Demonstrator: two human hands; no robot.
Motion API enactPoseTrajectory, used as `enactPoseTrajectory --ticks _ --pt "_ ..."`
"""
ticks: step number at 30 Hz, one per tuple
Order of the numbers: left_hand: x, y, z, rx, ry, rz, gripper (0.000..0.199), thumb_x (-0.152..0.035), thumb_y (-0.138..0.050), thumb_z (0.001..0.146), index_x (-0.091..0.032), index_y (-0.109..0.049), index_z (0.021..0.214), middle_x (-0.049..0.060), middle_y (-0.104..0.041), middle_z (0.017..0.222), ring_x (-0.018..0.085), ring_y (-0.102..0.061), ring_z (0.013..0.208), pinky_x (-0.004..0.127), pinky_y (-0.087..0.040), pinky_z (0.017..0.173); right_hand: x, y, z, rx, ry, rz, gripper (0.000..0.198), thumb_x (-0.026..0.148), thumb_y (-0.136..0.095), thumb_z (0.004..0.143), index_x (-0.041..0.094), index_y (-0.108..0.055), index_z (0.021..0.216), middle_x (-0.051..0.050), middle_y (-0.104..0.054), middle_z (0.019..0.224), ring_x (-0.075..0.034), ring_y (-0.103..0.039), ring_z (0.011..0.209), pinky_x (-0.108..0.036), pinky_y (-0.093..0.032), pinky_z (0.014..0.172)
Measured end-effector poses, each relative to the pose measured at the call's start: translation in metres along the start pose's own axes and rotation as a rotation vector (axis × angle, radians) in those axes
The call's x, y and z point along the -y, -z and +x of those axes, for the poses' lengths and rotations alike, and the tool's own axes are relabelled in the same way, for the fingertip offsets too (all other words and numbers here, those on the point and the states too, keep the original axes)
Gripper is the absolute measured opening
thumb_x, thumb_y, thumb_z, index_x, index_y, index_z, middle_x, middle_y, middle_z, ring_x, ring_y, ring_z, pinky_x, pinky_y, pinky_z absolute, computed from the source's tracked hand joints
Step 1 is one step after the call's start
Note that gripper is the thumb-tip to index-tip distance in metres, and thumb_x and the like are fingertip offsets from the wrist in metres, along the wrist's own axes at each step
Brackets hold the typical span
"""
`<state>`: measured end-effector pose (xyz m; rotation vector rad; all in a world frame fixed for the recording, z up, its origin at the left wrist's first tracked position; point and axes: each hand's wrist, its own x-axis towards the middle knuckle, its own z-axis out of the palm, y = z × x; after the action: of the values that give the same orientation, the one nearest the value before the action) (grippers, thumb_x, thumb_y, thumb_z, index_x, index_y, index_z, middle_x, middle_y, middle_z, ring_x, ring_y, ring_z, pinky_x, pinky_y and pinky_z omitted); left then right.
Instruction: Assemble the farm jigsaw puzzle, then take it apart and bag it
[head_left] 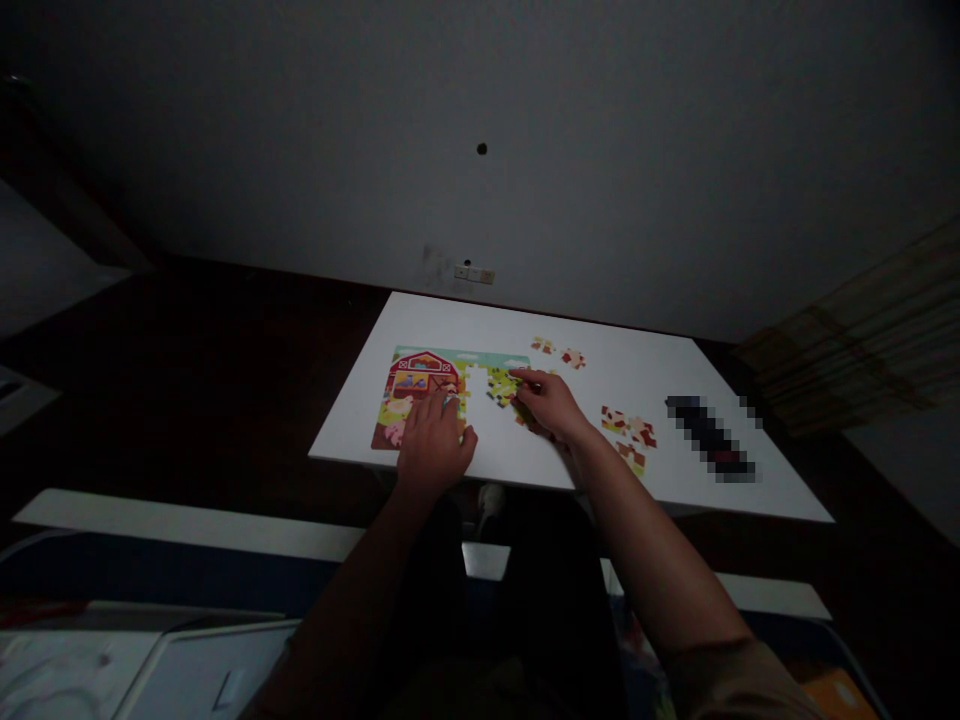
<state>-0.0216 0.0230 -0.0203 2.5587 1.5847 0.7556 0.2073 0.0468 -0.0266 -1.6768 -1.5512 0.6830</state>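
My left hand (435, 447) lies palm down on the left part of a jigsaw puzzle (386, 432) with a red barn picture, its fingers stretched out. My right hand (550, 403) is at the puzzle's right part, its fingers curled and closed at a green puzzle piece (501, 386); the hand hides part of that piece. A white gap of bare table shows between the barn part and the green pieces. More pieces are partly covered under my right hand.
Loose puzzle pieces (573, 358) lie behind my right hand, and several more (613, 420) lie to its right on the white table (480, 318). A pixelated dark object (709, 438) is near the table's right end. A wall socket (474, 274) is behind the table.
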Motion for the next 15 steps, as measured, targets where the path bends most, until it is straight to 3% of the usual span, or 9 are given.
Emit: enactPoseTrajectory --ticks 4,10,15 --pt "0.0 0.001 0.0 0.008 0.003 0.008 0.043 -0.03 -0.048 0.085 -0.017 -0.05 0.126 0.012 -0.046 0.139 0.029 -0.041 0.13 0.046 -0.028 0.111 0.004 0.0 -0.004 -0.028 0.035 -0.065 0.041 0.022 -0.059 0.074 0.021 -0.067 0.114 -0.006 -0.067 0.106 -0.017 -0.064 0.079 -0.028 -0.053 0.069" --pt "-0.001 0.001 0.001 0.023 0.007 0.033 0.043 -0.03 -0.047 0.085 -0.016 -0.05 0.126 0.011 -0.045 0.14 0.028 -0.04 0.13 0.044 -0.029 0.111 0.02 0.007 -0.013 0.082 0.083 -0.164 0.043 0.022 -0.063 0.073 0.019 -0.067 0.116 -0.005 -0.071 0.09 -0.016 -0.062 0.068 -0.027 -0.048 0.067" --pt "-0.001 0.001 0.0 0.016 0.0 0.033 0.043 -0.03 -0.047 0.086 -0.016 -0.05 0.126 0.012 -0.046 0.14 0.028 -0.041 0.129 0.045 -0.029 0.111 0.023 0.014 -0.016 0.046 0.064 -0.212 0.038 0.025 -0.062 0.074 0.02 -0.068 0.111 -0.003 -0.07 0.082 -0.016 -0.06 0.066 -0.026 -0.045 0.063"
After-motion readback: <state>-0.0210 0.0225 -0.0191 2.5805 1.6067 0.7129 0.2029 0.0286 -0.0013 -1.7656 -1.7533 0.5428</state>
